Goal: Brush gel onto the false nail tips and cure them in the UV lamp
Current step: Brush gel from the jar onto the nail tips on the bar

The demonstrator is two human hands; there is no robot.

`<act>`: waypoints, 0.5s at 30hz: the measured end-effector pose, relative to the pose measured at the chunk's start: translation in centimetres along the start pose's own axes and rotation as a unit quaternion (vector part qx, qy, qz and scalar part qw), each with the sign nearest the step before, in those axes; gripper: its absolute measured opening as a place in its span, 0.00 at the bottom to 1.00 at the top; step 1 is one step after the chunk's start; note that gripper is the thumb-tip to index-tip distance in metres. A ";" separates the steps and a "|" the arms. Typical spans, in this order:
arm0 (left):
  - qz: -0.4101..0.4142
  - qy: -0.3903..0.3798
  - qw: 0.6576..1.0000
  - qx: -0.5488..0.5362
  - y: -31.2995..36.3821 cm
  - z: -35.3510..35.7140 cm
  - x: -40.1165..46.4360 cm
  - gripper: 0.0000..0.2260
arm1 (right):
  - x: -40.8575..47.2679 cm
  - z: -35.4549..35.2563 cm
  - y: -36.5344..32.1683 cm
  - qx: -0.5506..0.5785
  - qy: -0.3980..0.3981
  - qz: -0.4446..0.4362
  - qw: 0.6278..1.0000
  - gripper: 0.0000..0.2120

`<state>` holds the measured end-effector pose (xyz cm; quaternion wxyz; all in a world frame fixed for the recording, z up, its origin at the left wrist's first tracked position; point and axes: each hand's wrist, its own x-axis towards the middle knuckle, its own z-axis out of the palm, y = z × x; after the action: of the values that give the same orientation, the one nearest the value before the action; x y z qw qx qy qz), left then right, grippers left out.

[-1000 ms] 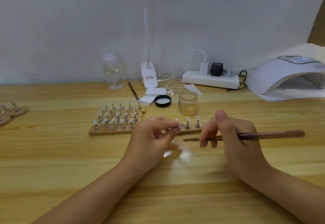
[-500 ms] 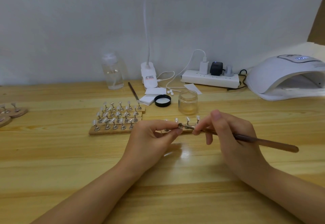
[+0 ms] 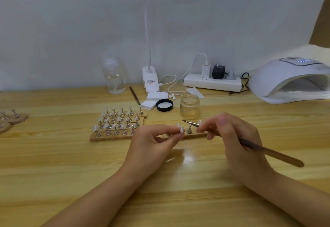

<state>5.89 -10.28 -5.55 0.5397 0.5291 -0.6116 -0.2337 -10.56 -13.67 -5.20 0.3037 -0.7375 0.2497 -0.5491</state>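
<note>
Both forearms come in from the lower edge and lie low over the counter (image 3: pixel 53 155), angled inward so that the hands nearly meet at the middle. The left hand (image 3: pixel 151 143) is turned with its back toward the camera, its fingers curled; thumb and forefinger meet at their tips and pinch a false nail tip (image 3: pixel 181 130). The right hand (image 3: pixel 235 137) sits just beside it, knuckles up, thumb on top, fingers curled round the shaft of a gel brush (image 3: pixel 259 148) in a pen-like grip. The two hands do not touch. Both wrists are bare and run straight into the forearms.
</note>
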 end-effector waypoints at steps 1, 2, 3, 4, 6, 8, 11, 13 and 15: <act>-0.001 0.001 1.000 -0.001 0.0 0.0 0.0 0.07 | 0.0 0.0 0.1 0.009 -0.005 0.013 1.000 0.18; -0.002 0.001 1.000 -0.003 0.0 0.0 0.0 0.07 | 0.0 0.0 0.0 0.026 -0.010 0.026 0.999 0.19; -0.003 0.001 1.000 -0.005 0.1 0.0 0.0 0.07 | -0.1 0.1 0.0 0.042 -0.014 0.031 0.999 0.20; -0.004 0.001 1.000 -0.005 0.1 0.0 0.0 0.06 | -0.2 0.1 0.0 0.050 -0.011 0.026 0.998 0.20; -0.005 0.002 1.000 -0.002 0.1 0.0 0.0 0.06 | -0.1 0.0 0.1 0.030 -0.003 0.004 1.000 0.19; -0.005 0.004 1.000 0.001 0.1 0.0 0.0 0.06 | 0.0 -0.1 0.2 0.013 -0.006 0.009 1.000 0.18; -0.005 0.007 1.000 0.002 0.1 0.0 0.0 0.07 | -0.1 0.1 -0.1 0.047 -0.031 0.027 0.998 0.19; -0.004 0.005 1.000 0.003 0.0 -0.1 0.0 0.06 | -0.1 0.2 -0.1 0.048 -0.025 0.000 0.999 0.20; -0.001 0.000 1.000 0.003 -0.1 -0.1 0.0 0.07 | 0.0 0.1 -0.1 0.057 -0.008 -0.006 0.998 0.24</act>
<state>6.01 -10.31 -5.61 0.5379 0.5317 -0.6115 -0.2323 -10.46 -13.54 -5.15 0.3433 -0.7248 0.2112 -0.5588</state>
